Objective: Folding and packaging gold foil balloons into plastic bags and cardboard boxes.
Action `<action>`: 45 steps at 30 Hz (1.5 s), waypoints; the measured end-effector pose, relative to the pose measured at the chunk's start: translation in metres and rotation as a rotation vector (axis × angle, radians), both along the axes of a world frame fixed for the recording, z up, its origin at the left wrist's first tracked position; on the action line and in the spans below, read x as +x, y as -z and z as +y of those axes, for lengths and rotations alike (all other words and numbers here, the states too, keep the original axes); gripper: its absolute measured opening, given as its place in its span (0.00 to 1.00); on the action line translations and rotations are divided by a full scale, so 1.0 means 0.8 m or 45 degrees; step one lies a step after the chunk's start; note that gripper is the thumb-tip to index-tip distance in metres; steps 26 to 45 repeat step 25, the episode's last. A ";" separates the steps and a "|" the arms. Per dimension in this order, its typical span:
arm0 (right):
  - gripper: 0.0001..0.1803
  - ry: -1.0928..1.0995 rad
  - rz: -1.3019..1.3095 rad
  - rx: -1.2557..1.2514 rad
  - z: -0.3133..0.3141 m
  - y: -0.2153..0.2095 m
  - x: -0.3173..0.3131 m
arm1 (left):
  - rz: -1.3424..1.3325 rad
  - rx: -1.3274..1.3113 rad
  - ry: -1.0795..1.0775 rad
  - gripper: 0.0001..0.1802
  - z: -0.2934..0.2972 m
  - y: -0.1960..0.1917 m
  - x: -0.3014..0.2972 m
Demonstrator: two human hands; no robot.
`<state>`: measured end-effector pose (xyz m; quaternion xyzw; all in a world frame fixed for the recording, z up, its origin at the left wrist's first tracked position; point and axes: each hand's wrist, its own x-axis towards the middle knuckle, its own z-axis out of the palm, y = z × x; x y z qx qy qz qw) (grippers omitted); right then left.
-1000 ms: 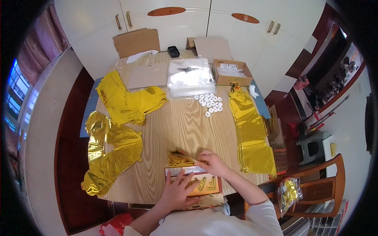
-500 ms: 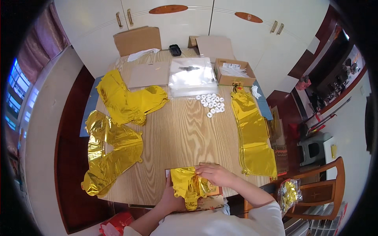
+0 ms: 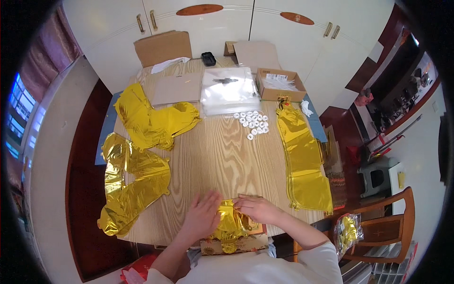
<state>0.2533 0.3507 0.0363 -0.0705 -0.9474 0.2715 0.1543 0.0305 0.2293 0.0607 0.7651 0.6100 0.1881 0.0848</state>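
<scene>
A small gold foil balloon (image 3: pixel 229 226), flat and wrinkled, lies on a patterned cardboard box (image 3: pixel 253 245) at the table's near edge. My left hand (image 3: pixel 203 215) rests on the balloon's left side, open, its fingers stretched out flat and close together. With bent fingers my right hand (image 3: pixel 257 209) grips the balloon's upper right edge; the fingertips partly hide the foil there. To the left lie more flat gold foil balloons (image 3: pixel 137 182), and a further gold foil stack (image 3: pixel 302 161) is at the right.
White ribbon rolls (image 3: pixel 253 124) sit mid-table in a cluster. Behind them are clear plastic bags (image 3: pixel 227 97) and an open carton (image 3: pixel 283 94) with clear plastic pieces. A black tray (image 3: pixel 208 59) stands at the back. A wooden chair (image 3: pixel 388 232) is at right, a bag of gold foil near it.
My left hand has come up from the box's left side and now lies on the balloon's left part. The right hand stays at the upper right edge.
</scene>
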 end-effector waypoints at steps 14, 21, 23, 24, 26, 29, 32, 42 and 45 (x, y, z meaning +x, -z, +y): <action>0.19 -0.086 0.006 -0.056 -0.005 -0.039 0.024 | 0.064 -0.072 0.034 0.33 -0.008 0.015 0.023; 0.29 0.406 -0.124 0.216 -0.033 -0.047 -0.011 | 0.117 -0.083 0.026 0.35 -0.010 0.019 0.026; 0.31 0.444 -0.212 0.333 -0.045 -0.033 -0.024 | 0.157 -0.095 0.030 0.35 -0.009 0.018 0.025; 0.32 0.434 -0.264 0.355 -0.051 -0.022 -0.027 | 0.162 -0.106 0.032 0.36 -0.009 0.021 0.024; 0.33 0.424 -0.317 0.378 -0.058 -0.011 -0.028 | 0.167 -0.118 0.034 0.37 -0.010 0.025 0.023; 0.33 0.424 -0.317 0.378 -0.058 -0.011 -0.028 | 0.167 -0.118 0.034 0.37 -0.010 0.025 0.023; 0.33 0.424 -0.317 0.378 -0.058 -0.011 -0.028 | 0.167 -0.118 0.034 0.37 -0.010 0.025 0.023; 0.33 0.424 -0.317 0.378 -0.058 -0.011 -0.028 | 0.167 -0.118 0.034 0.37 -0.010 0.025 0.023; 0.33 0.424 -0.317 0.378 -0.058 -0.011 -0.028 | 0.167 -0.118 0.034 0.37 -0.010 0.025 0.023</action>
